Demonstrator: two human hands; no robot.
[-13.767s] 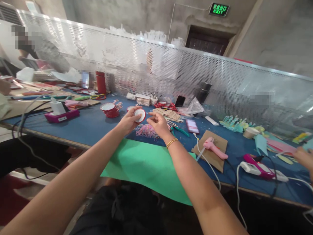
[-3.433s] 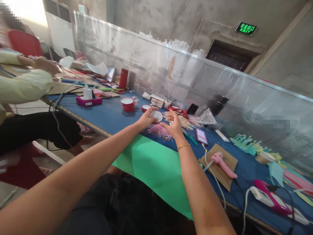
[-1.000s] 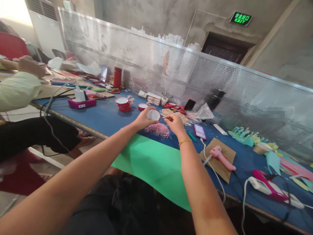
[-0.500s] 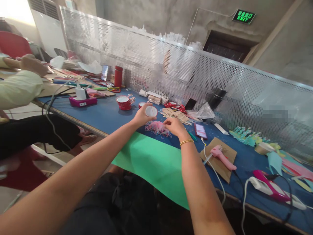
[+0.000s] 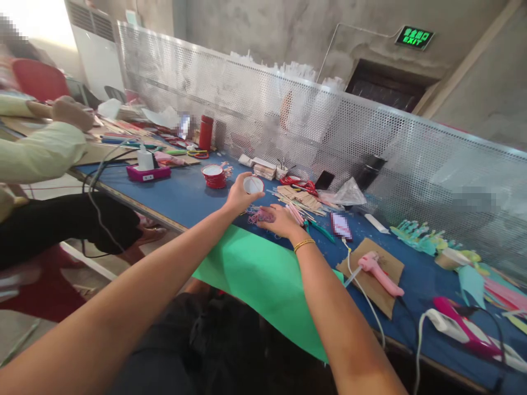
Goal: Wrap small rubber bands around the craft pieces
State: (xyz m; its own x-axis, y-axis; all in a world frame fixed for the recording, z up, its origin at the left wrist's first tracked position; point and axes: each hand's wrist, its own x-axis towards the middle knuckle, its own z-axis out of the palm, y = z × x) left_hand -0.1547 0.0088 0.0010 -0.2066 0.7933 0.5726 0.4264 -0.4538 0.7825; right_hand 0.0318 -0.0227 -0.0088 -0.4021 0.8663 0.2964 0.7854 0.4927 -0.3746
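My left hand (image 5: 237, 195) grips a round white disc with a red rim (image 5: 252, 185) by its edge, raised over the blue table and tilted towards me. A thin line crosses the disc's face. Close to its right, my right hand (image 5: 284, 221) reaches over a tangled heap of pink and pale loops of string (image 5: 258, 215). Its fingers are apart, touching the heap and partly covering it. A stack of red-rimmed white discs (image 5: 214, 178) stands left of my left hand. Below both forearms a green sheet (image 5: 255, 274) overhangs the table's front edge.
Wooden sticks (image 5: 302, 198) and teal-handled pliers (image 5: 323, 231) lie beyond my right hand. A pink glue gun (image 5: 381, 274) rests on brown cardboard (image 5: 385, 304), with cables nearby. A perforated metal screen (image 5: 263, 109) closes the back. At left sits a co-worker in a yellow sleeve (image 5: 45, 156).
My right hand has shifted left and down over the string heap, and its pinched fingers have spread. My left hand still holds the disc. The view has shifted slightly.
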